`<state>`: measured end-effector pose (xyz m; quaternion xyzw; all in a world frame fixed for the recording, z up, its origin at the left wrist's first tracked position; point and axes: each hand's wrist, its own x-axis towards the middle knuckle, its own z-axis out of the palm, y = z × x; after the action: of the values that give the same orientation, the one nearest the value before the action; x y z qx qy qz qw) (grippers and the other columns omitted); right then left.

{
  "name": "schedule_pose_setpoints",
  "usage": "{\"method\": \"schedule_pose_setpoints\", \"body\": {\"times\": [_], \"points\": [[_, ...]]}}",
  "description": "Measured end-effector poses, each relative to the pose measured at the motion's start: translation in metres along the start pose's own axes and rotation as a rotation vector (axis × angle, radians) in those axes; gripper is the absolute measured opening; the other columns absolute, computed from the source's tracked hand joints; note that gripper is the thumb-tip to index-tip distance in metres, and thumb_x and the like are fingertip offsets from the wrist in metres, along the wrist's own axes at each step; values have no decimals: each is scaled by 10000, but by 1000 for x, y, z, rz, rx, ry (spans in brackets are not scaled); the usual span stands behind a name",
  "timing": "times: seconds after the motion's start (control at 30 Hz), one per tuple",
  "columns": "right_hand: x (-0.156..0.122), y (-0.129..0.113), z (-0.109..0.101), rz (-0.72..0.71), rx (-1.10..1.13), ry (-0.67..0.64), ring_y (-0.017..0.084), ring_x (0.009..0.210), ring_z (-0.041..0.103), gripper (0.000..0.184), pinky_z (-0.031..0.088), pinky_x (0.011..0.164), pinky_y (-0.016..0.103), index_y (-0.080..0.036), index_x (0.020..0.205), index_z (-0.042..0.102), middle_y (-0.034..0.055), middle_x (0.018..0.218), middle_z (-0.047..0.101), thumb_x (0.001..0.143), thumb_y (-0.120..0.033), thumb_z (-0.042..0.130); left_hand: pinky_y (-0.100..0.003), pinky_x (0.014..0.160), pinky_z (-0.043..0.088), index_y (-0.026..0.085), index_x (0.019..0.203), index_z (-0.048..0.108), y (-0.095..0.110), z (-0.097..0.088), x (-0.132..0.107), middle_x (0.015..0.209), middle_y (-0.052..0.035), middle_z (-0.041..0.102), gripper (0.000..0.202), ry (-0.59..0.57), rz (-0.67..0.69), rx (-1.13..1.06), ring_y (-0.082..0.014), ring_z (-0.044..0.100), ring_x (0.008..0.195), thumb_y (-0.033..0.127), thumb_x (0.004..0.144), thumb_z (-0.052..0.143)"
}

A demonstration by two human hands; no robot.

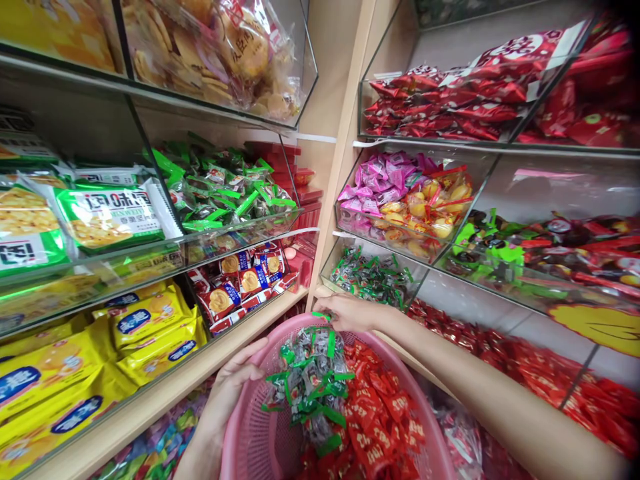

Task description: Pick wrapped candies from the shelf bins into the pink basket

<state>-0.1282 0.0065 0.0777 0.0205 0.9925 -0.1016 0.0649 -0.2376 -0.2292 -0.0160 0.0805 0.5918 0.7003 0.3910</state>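
Observation:
A pink plastic basket (256, 400) is in front of me at the bottom middle. My left hand (235, 373) grips its left rim, thumb toward the inside. Over the far rim, my right hand (343, 312) pinches a small green-ended wrapped candy (321, 316); part of it is hidden by the fingers. Inside the basket, clear-wrapped candies with green ends (315, 367) lie on the left, and red-wrapped candies (383, 417) fill the right. Just behind my right hand, a shelf bin holds similar green-and-clear wrapped candies (373, 273).
Glass-fronted shelves meet in a corner. Yellow snack packs (150, 327), red-and-blue biscuit packs (245, 280) and green cracker packs (110, 210) stand left. Pink-wrapped sweets (385, 177) and red packets (465, 93) are on the right. A wooden shelf edge (165, 387) runs beside my left arm.

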Motion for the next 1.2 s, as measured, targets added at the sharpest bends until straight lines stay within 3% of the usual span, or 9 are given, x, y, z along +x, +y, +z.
{"method": "schedule_pose_setpoints", "body": {"times": [0.23,0.43,0.53,0.63,0.77,0.83,0.9,1.03,1.2], "points": [[7,-3,3,-30,27,-42,136,769,517,396,364,687,219,-200,1035,593,8,854,598,649,-117,559,-270,774,406,219,1130,596,-2,1,0,916,-9,672,615,10,6,-66,-179,590,809,109,525,612],[5,-5,2,-34,61,-52,133,757,529,329,366,669,221,-191,981,623,12,884,614,663,-137,558,-316,840,397,195,1115,610,-3,-3,3,845,-23,682,568,-16,37,22,-206,598,817,148,549,603],[7,-6,8,-31,85,-46,132,758,540,311,375,655,217,-183,990,616,19,893,619,689,-158,543,-330,870,387,205,1116,607,-4,-3,4,969,-33,663,560,-30,45,33,-227,579,925,145,559,589],[6,-7,10,-54,104,22,136,771,546,291,385,660,221,-175,999,605,28,903,625,716,-203,543,-334,896,371,210,1118,603,-3,-3,4,1054,-32,634,564,-23,44,39,-238,550,993,136,559,588],[-3,0,-6,-48,76,169,129,768,569,233,391,682,221,-171,979,595,31,882,640,779,-215,485,-309,878,373,207,1124,601,1,0,-1,941,-15,666,563,-18,29,44,-206,575,903,137,565,590],[-10,9,-18,70,-46,202,133,798,583,227,391,692,220,-178,974,594,40,902,647,813,-215,439,-304,846,392,196,1103,616,4,2,-4,934,-22,669,555,-23,34,21,-210,582,888,134,553,590],[-19,22,-27,294,-252,186,152,860,590,231,390,712,233,-189,977,599,61,956,646,830,-236,427,-315,806,413,176,1075,634,6,4,-7,939,-41,670,548,-6,30,-7,-229,589,878,132,530,593],[-32,48,-28,699,-498,123,249,936,587,247,373,775,363,-129,918,641,174,947,647,823,-140,413,-324,740,432,158,1046,649,7,6,-8,871,-48,679,545,23,2,-27,-234,601,806,129,505,597],[-37,65,-17,900,-520,67,319,923,589,315,301,797,519,-80,841,669,233,911,646,770,-1,373,-323,736,434,154,1043,651,5,5,-7,802,-40,680,533,37,15,-7,-230,602,785,134,513,594]]}}
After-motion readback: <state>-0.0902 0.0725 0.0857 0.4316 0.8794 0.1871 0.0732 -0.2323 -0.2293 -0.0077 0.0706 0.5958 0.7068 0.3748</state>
